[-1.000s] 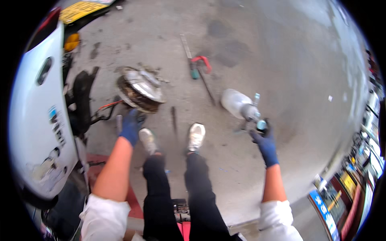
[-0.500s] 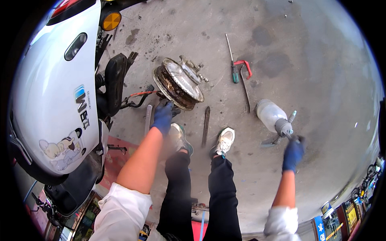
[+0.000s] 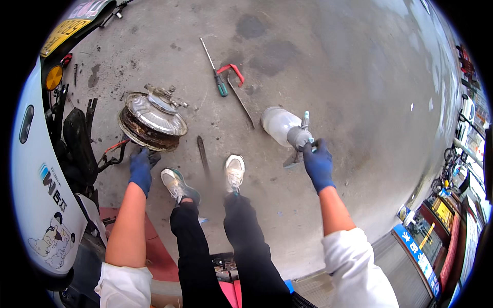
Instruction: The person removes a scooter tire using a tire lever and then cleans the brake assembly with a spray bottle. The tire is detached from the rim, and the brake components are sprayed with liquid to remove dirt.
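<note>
A: Left-hand portion of the concrete floor?

B: One wheel, silvery hub face tilted upward, rim heavily rusted. Resting on the floor toward its left edge, beside one white scooter.

A: In attendance there?

B: Left hand, gloved in blue, at the near rim of the wheel. Fingers partly bent, neither flat nor fisted; hold on the rim hidden, so cannot tell.

A: Farther right?

B: One spray bottle, cloudy white body, grey pump head. On the floor, well apart from the wheel. At the pump head: right hand, likewise in blue, fingers bent against the part; full closure obscured, so cannot tell.

A: Loose tools?

B: One screwdriver, green-and-black handle, shaft toward the far edge of the floor. Just beside: one red angled handle and one thin dark curved bar. Nearer: one dark flat bar, between wheel and right shoe.

A: Footwear?

B: One pair of pale sneakers, below black trousers.
</note>
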Demonstrator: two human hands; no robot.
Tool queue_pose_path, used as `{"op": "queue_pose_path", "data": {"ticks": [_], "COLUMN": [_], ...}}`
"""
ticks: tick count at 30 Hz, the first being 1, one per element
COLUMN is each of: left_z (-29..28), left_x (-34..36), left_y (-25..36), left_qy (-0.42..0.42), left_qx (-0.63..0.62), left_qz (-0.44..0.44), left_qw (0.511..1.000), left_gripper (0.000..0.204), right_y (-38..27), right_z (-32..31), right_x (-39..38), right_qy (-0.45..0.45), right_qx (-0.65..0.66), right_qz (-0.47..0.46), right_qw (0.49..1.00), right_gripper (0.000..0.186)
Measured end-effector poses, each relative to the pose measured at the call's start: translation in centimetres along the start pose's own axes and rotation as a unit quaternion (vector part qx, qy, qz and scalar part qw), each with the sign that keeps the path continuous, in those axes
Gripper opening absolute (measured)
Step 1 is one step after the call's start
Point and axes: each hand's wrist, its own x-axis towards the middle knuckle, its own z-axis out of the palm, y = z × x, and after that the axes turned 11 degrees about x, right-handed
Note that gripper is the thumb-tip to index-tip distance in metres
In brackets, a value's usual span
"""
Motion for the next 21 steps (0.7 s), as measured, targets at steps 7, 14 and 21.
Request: {"op": "queue_pose_path", "data": {"ticks": [7,14,21], "left_z": [0.2,-1.6,0.3], "left_x": [-0.4,-0.9,-0.5], "left_y": [0.2,0.2,0.4], "left_qy": [-0.013,0.004,-0.028], "left_qx": [0.000,-0.008,0.028], "left_qz": [0.014,0.025,-0.004], "left_qw": [1.000,1.000,0.999], "left_gripper": [0.026,0.025,0.033], "right_y": [-2.2,-3.2,0.2], "right_z": [-0.1,-6.8,-0.4], "right_x": [-2.2,-5.6,-0.7], "right_qy": [0.135,0.070,-0.015], "right_qx": [0.054,0.113,0.031], "right_qz": [0.080,-0.009,-0.017], "right_qw": [0.986,0.991,0.999], "right_gripper": [0.025,0.012,0.030]}}
